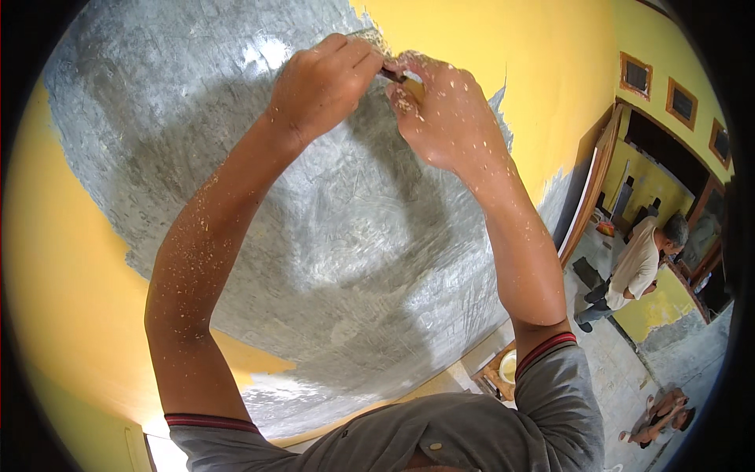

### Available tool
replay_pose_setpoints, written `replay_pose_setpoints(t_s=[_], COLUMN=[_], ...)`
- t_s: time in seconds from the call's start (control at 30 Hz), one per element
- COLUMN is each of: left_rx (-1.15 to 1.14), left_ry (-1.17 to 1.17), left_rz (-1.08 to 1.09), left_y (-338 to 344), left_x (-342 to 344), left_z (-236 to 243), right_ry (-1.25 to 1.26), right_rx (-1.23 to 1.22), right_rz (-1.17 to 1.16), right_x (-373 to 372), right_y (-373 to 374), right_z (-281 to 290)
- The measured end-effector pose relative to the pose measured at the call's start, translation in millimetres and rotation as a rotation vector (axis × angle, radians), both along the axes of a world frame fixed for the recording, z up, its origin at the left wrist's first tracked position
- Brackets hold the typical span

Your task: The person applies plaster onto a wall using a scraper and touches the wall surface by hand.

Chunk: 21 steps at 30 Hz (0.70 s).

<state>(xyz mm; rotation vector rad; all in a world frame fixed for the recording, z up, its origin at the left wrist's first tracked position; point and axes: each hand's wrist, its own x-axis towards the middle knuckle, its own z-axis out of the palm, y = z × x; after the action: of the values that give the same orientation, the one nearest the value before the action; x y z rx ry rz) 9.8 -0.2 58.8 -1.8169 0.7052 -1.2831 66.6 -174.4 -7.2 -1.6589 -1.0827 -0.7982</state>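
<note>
Both my arms are raised in front of a wall, where bare grey plaster (354, 189) meets yellow paint (472, 39) along a ragged edge. My left hand (322, 86) is closed, its fingers curled at the paint's edge. Beside it, my right hand (444, 110) closes round a thin dark scraper-like tool (392, 75), which is mostly hidden between the two hands. Whether the left fingers also grip it is hard to make out. Pale paint flakes (370, 35) cluster by the left knuckles. More flakes speckle both hands and forearms.
To the right, a wooden-framed doorway (602, 173) opens into another yellow room. A person in a light shirt (633, 263) stands near it, and another person (661, 417) is low on the floor. A pale round container (508, 366) sits below, by my right sleeve.
</note>
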Motion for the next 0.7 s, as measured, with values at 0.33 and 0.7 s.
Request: replay_pose_setpoints(t_s=[0.33, 0.7], left_rx=[0.02, -0.027], left_ry=[-0.035, -0.04], left_rz=[0.011, -0.004], left_y=[-6.0, -10.0], left_x=[0.0, -1.1], left_z=[14.9, 37.9], right_ry=[0.067, 0.047], right_rx=[-0.021, 0.024], right_rz=[0.014, -0.004], right_x=[-5.3, -0.1], right_y=[-4.3, -0.7], right_z=[15.7, 36.2])
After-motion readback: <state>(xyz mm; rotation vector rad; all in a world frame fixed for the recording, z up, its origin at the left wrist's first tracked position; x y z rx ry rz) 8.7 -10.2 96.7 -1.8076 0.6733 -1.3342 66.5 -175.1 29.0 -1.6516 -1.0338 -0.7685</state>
